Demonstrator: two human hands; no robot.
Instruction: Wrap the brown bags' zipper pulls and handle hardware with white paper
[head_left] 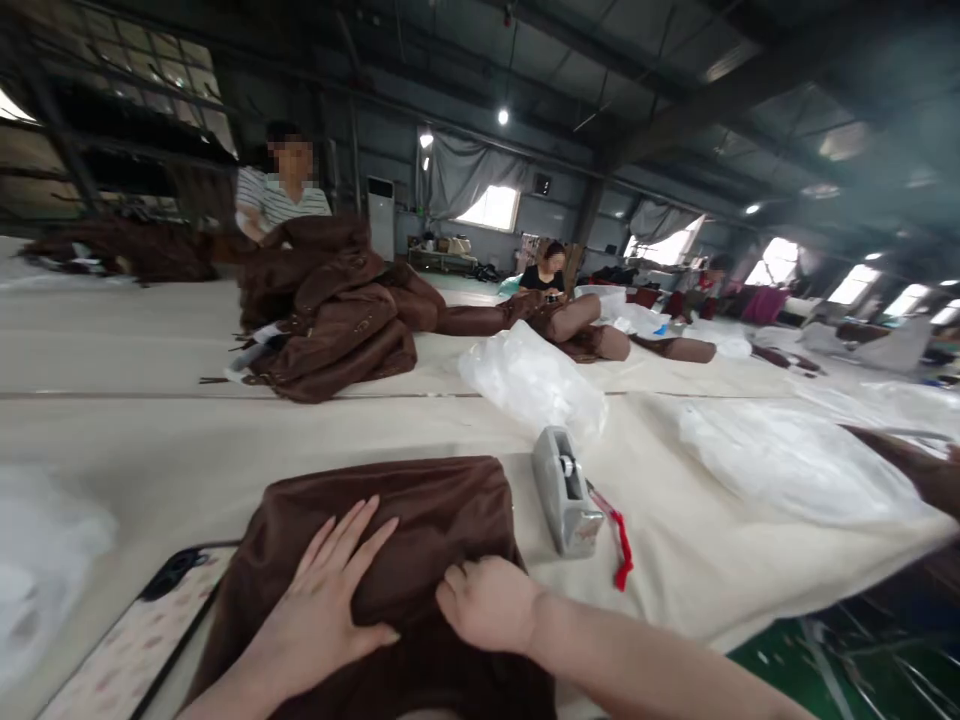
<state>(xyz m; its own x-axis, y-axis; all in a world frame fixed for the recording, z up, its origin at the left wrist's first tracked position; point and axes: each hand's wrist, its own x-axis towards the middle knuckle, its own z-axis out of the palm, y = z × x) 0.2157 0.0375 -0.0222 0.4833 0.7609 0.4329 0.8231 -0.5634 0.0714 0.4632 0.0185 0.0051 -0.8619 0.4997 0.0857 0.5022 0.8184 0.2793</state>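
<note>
A dark brown bag (420, 510), apparently of soft leather, lies on the cloth-covered table right in front of me. My left hand (330, 590) rests flat on its upper face, fingers spread. On the bag's right side my right hand (491, 603) is closed, knuckles up, against the brown material; whatever its fingers pinch is hidden beneath them. Just beyond the bag's right edge stands a grey tape dispenser (564, 500) with a red ribbon (622, 550) by it. At the left, partly beside the bag, is a phone in a patterned case (139, 640).
A pile of brown bags (330, 320) sits across the table, with more brown bags (577, 325) to its right. Clear plastic bags (529, 380) lie around the table (420, 425). One person (289, 190) stands behind the pile; another (546, 275) is farther back.
</note>
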